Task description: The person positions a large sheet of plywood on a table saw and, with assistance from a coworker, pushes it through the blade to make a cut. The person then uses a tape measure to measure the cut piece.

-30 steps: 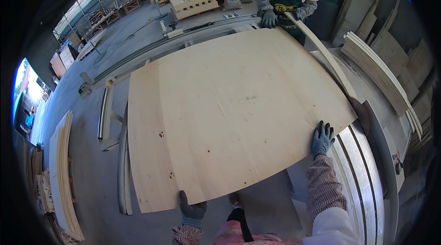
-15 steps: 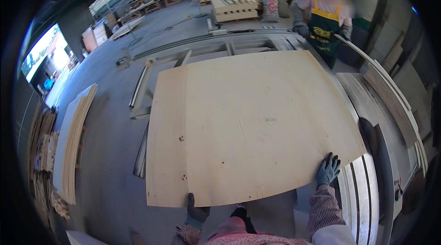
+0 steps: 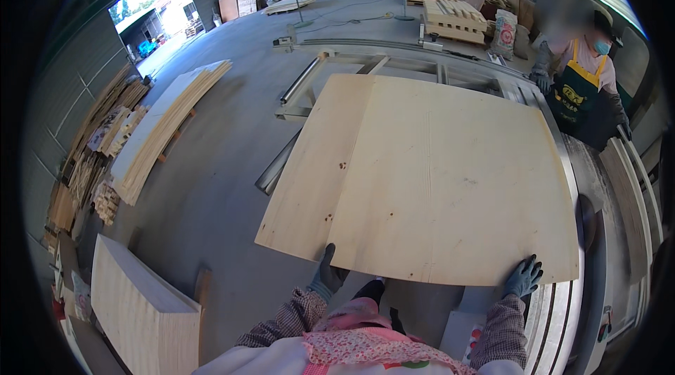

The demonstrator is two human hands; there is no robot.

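A large pale plywood sheet (image 3: 436,178) with several brown knots rests flat on a metal-framed sliding table. At its near edge, left of the middle, my left hand (image 3: 328,274) grips the sheet, the thumb on top and the other fingers hidden. My right hand (image 3: 523,278) lies on the sheet near its near right corner, fingers spread over the top surface. Both hands wear grey gloves. Slotted metal rails (image 3: 550,322) run beneath that right corner, next to a dark, round machine part (image 3: 586,222).
Across the machine, a person (image 3: 578,86) in a green and yellow apron stands beside upright boards (image 3: 627,199). Stacked panels (image 3: 169,125) lie on the floor to the left. A block of boards (image 3: 144,308) stands near my left side. Metal side rollers (image 3: 278,164) stick out left of the sheet.
My view has turned left, so the sheet and the machine appear farther right. Both hands stay on the sheet. The block of boards at the lower left has come into fuller view.
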